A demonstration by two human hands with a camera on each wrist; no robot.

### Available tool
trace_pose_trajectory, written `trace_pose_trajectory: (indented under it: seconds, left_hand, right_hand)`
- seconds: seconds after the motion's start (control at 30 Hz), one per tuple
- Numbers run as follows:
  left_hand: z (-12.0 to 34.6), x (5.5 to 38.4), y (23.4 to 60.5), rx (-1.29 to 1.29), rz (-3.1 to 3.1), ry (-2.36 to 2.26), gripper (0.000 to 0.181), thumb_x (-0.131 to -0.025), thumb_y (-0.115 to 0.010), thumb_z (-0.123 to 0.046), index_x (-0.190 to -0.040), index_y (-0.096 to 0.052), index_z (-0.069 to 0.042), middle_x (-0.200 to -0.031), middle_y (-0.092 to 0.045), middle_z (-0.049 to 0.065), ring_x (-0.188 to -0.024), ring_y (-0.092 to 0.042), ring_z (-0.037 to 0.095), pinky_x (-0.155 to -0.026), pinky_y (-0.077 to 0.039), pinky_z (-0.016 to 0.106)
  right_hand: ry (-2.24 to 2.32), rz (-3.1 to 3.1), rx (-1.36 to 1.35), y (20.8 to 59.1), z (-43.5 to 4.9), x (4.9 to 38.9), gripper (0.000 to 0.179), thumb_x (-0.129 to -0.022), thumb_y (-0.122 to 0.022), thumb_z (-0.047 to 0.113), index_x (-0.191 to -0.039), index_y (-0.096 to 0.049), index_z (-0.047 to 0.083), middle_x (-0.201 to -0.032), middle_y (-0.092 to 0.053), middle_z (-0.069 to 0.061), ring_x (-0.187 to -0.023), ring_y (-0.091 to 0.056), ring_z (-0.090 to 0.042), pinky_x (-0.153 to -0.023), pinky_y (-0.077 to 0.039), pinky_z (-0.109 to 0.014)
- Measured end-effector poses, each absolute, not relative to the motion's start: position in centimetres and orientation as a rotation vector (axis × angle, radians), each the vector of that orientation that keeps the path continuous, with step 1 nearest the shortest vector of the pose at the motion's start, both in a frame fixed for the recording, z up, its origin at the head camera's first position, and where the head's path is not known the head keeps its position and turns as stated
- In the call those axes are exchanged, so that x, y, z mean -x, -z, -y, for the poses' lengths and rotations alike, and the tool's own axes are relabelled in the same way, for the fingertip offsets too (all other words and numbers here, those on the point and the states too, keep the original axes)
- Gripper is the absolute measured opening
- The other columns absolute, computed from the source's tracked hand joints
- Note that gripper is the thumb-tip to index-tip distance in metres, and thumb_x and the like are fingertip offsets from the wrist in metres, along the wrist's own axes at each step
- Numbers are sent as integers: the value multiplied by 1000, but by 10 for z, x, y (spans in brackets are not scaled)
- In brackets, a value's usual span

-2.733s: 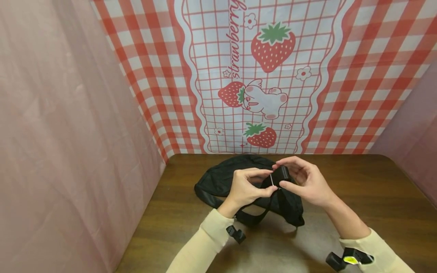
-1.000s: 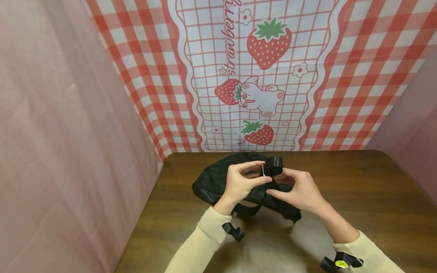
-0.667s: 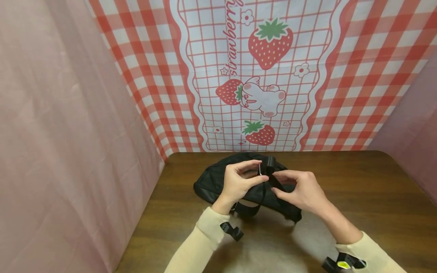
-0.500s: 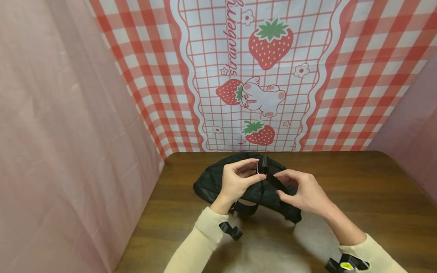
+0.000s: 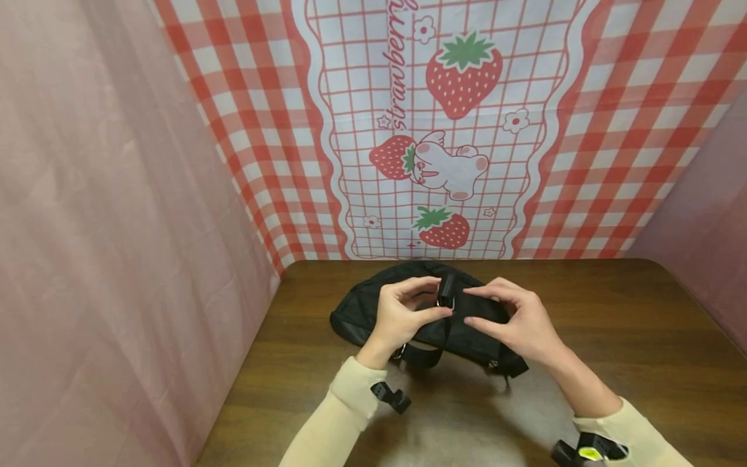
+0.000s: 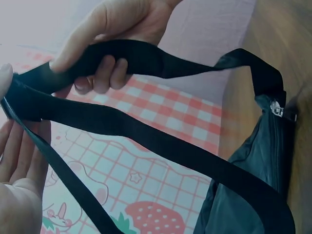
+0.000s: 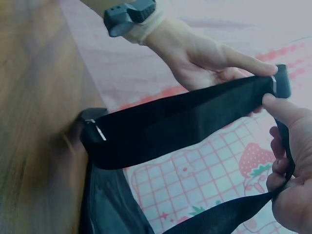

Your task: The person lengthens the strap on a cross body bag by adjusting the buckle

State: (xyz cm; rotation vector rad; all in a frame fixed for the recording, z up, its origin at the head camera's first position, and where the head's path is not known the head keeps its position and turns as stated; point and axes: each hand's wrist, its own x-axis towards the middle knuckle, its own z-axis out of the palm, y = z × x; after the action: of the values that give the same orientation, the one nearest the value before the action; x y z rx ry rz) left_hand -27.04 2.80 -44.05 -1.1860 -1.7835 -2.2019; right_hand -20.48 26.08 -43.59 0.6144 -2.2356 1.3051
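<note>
A black fabric bag (image 5: 364, 305) lies on the wooden table, its webbing strap (image 7: 180, 126) lifted in loops above it. My left hand (image 5: 397, 314) pinches a strap adjuster (image 7: 282, 82) with a metal edge between thumb and fingertips; black webbing passes through it. Just to its right, my right hand (image 5: 528, 321) holds a length of the strap, thumb on one side and fingers on the other, as the left wrist view shows. A second metal fitting (image 7: 97, 129) sits lower on the strap near the bag. The bag's zipper pull (image 6: 277, 108) shows at one end.
The brown table (image 5: 607, 324) extends to the right and in front. A red-and-white checked strawberry cloth (image 5: 461, 162) hangs behind it, and a pink curtain (image 5: 134, 227) stands at the left.
The strap loop at the adjuster has become smaller and flatter and shifted left. My right hand first dropped below the loop, then drew webbing to the right. The left hand keeps its pinch.
</note>
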Motion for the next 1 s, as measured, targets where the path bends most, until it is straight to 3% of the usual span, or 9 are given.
trace_pose_trajectory:
  seconds: [0.23, 0.4, 0.57, 0.67, 0.83, 0.9, 1.0]
  left_hand:
    - [-23, 273, 442, 1207, 1699, 2233, 58, -86, -91, -19, -125, -68, 18, -119, -64, 46, -108, -74, 6, -96, -66, 40]
    - [-23, 273, 442, 1236, 1689, 2223, 57, -87, -90, -18, -125, -68, 18, -119, -64, 47, -108, -74, 6, -96, -66, 38]
    - [-23, 274, 444, 1234, 1674, 2226, 58, -86, -91, -19, -125, -68, 18, -119, -66, 46, -109, -75, 7, -97, -66, 37]
    - [-22, 276, 447, 1233, 1651, 2228, 58, -86, -91, -19, -124, -67, 19, -117, -73, 36, -108, -76, 7, -96, -66, 34]
    - [-21, 277, 445, 1202, 1579, 2244, 62, -86, -91, -22, -122, -66, 23, -115, -80, 4, -106, -76, 7, -93, -65, 26]
    - [-21, 276, 444, 1179, 1584, 2238, 63, -86, -92, -23, -121, -67, 22, -114, -80, 7, -105, -76, 6, -93, -65, 25]
    - [-21, 275, 443, 1156, 1626, 2218, 58, -86, -92, -18, -121, -68, 21, -114, -76, 30, -104, -76, 5, -93, -65, 25]
  right_hand:
    - [-1296, 2235, -632, 436, -272, 205, 50, -76, -91, -8, -120, -80, 14, -102, -70, 7, -88, -63, -9, -74, -53, -12]
    - [-1340, 2261, -702, 434, -272, 207, 49, -78, -91, -7, -122, -77, 11, -110, -71, 4, -96, -64, -9, -87, -56, -11]
    - [-1335, 2288, -688, 430, -273, 204, 52, -76, -93, -5, -120, -79, 19, -105, -73, -5, -93, -65, -9, -87, -56, -9]
    - [-1300, 2307, -661, 430, -275, 203, 50, -76, -93, -3, -119, -80, 20, -102, -73, -5, -91, -65, -9, -84, -56, -10]
    - [-1232, 2347, -618, 431, -281, 201, 47, -77, -94, 2, -119, -81, 17, -102, -72, 3, -90, -63, -9, -83, -54, -8]
    - [-1212, 2359, -599, 433, -284, 200, 46, -77, -95, 3, -118, -81, 17, -103, -72, 4, -91, -63, -7, -84, -53, -7]
    - [-1186, 2374, -589, 435, -288, 200, 46, -77, -95, 4, -117, -81, 19, -103, -73, 5, -91, -64, -4, -84, -53, -7]
